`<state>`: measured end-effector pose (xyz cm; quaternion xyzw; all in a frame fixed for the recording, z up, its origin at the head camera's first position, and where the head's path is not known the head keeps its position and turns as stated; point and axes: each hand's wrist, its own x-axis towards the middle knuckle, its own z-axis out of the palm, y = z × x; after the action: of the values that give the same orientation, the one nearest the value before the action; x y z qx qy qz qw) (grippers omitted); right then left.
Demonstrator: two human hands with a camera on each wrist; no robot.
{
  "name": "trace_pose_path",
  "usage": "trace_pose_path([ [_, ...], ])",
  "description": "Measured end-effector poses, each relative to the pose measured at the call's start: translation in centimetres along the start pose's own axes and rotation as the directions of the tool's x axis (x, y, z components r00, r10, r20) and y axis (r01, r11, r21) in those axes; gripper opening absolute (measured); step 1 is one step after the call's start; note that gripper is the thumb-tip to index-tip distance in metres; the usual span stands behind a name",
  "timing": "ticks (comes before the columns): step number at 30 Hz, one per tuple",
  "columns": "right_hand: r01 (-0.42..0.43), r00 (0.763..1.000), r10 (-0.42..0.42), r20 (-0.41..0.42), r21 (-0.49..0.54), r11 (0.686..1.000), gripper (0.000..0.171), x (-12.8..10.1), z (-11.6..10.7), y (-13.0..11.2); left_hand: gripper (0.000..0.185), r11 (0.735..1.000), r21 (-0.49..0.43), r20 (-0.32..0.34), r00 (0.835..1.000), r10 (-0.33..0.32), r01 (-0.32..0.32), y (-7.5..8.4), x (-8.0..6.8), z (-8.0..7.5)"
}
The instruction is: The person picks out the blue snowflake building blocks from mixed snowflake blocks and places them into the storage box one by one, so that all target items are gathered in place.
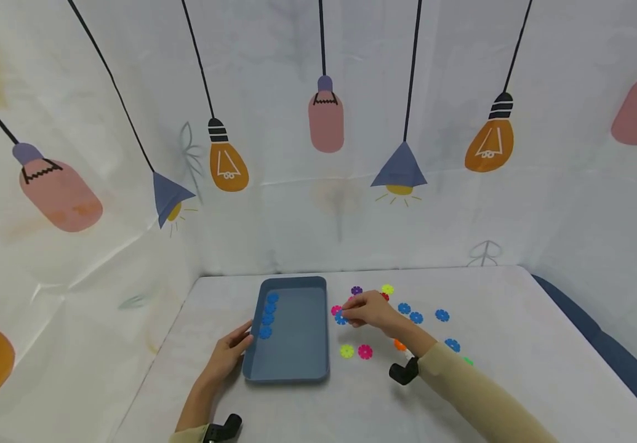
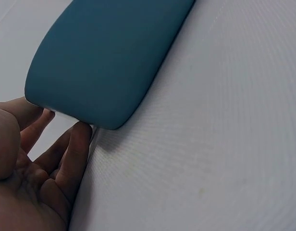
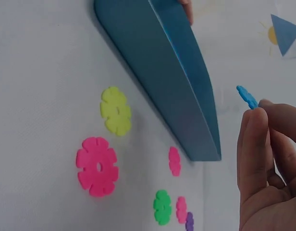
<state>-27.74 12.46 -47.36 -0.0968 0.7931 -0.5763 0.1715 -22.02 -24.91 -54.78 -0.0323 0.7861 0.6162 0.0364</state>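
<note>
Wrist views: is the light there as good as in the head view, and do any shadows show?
Head view: brighter, with a soft shadow below the right sleeve; left wrist view: dimmer, the tray shadowing the tabletop near its corner, fine ripples across that surface; right wrist view: also dim and greyish, but the blue piece in the right hand stands out.

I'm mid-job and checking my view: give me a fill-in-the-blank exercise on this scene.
1. The right hand pinches a ____-colored flower-shaped piece.
2. The tray, touched by the left hand, holds exactly ____ blue pieces.
3. In the head view, the purple piece lies to the ____ of the tray.
Missing words: blue; four; right.
</note>
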Motion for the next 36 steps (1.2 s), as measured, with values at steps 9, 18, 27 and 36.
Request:
trace_pose_path([
  [9,0.039,0.998,-0.042,0.054,0.059,0.997,0.020,0.7,1.2,-1.1,0.052,1.000,-0.002,0.016,1.000,0.009,-0.009,0.0,0.2,-0.2],
  [18,0.064,0.992,-0.071,0.100,0.070,0.995,0.018,1.7,2.9,-2.4,0.052,1.000,0.004,0.006,1.000,0.015,-0.015,0.1,0.2,-0.2],
  [27,0.053,0.989,-0.060,0.135,0.060,0.997,0.016,2.9,4.7,-2.7,0.050,1.000,-0.002,0.000,1.000,0.005,-0.005,0.0,-0.3,0.3],
  [36,0.057,0.987,-0.063,0.151,0.042,0.998,0.014,3.6,7.1,-4.0,0.049,1.000,-0.016,-0.008,1.000,-0.005,0.004,0.0,-0.2,0.2],
])
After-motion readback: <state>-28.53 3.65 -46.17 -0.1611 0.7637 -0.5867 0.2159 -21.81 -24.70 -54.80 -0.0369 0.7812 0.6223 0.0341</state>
